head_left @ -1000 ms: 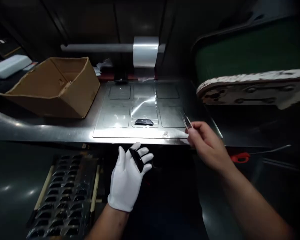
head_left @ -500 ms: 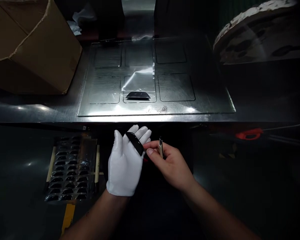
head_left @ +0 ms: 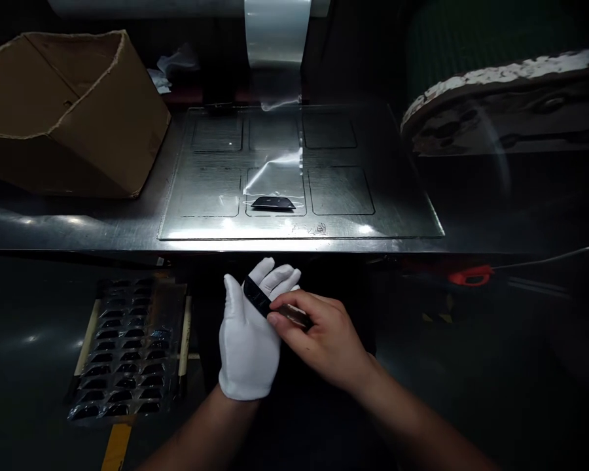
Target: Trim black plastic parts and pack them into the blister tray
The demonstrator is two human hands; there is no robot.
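Note:
My left hand [head_left: 250,347], in a white glove, is palm up with its fingers stretched out. Across its fingers lies a small glossy-edged black plastic piece [head_left: 256,296] with slanted ends. The thumb and forefinger of my bare right hand [head_left: 319,333] pinch the lower right end of this piece. A slim brownish tool [head_left: 296,316] also sits in the right hand, partly covered by its fingers; its kind is unclear. A similar black piece [head_left: 273,203] lies on the glass plate [head_left: 397,222], at the lower edge of a clear film strip [head_left: 277,173].
A cardboard box [head_left: 108,131] stands at the left of the metal bench [head_left: 78,226]. Lower left is a tray [head_left: 184,340] with rows of black pieces under film. A large roll [head_left: 495,124] is at upper right, with a red-handled object [head_left: 471,275] below.
The black piece has been turned, showing a duller face with faint marks. My right hand has moved left onto its end, and the slim tool has tipped from upright to nearly flat. The view has shifted.

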